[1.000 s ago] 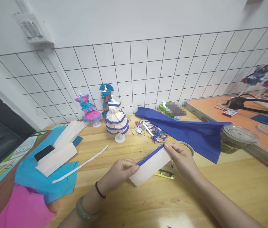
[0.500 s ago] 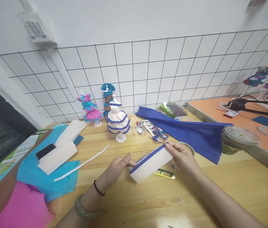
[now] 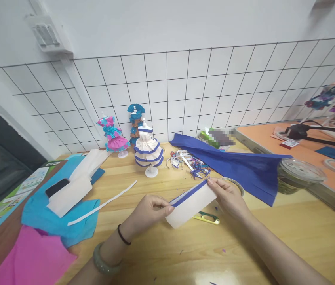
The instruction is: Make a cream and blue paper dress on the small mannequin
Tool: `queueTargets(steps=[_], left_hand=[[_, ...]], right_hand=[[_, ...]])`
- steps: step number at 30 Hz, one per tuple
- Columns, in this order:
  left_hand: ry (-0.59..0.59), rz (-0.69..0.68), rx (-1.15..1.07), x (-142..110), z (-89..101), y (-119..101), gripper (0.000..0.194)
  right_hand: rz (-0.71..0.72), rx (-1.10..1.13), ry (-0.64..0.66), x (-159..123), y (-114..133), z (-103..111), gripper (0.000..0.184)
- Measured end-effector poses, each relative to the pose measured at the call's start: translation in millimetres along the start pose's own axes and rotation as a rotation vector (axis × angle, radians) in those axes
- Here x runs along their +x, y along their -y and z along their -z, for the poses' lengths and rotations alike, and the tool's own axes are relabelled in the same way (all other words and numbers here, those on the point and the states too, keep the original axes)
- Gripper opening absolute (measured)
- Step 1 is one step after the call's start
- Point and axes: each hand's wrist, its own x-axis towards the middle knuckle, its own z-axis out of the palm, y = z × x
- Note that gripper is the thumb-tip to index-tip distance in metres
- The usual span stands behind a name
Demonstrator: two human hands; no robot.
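Both my hands hold a folded white paper piece (image 3: 189, 206) with a dark blue strip along its top edge, just above the wooden table (image 3: 289, 233). My left hand (image 3: 148, 211) pinches its left end with thumb and fingers closed. My right hand (image 3: 228, 196) grips its right end, fingers closed on the upper corner. Small yellow-green snips (image 3: 206, 217) lie on the table right under the paper. A tape roll (image 3: 235, 183) sits behind my right hand.
A white-and-blue paper dress on a small mannequin (image 3: 149, 149) stands at the back, with a pink one (image 3: 112, 138) and a teal one (image 3: 134, 118) beside it. Dark blue crepe paper (image 3: 244, 166), paper scraps (image 3: 189, 161), a lidded plastic cup (image 3: 296, 176), and cyan (image 3: 57, 221), pink (image 3: 31, 261) and white sheets (image 3: 69, 196) lie around.
My left thumb lifted off the paper's end half a second ago and is now pinched on it again. The paper tilted slightly; my right hand barely moved.
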Motion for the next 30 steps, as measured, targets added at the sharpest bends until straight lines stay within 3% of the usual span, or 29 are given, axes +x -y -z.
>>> queueTargets(steps=[10, 30], left_hand=[[-0.064, 0.049, 0.016, 0.4, -3.0, -0.5, 0.028], [-0.133, -0.005, 0.098, 3.3, -1.0, 4.4, 0.028]], right_hand=[[0.0, -0.001, -0.04, -4.5, 1.9, -4.4, 0.029], [0.066, -0.082, -0.068, -6.6, 2.8, -6.6, 0.031]])
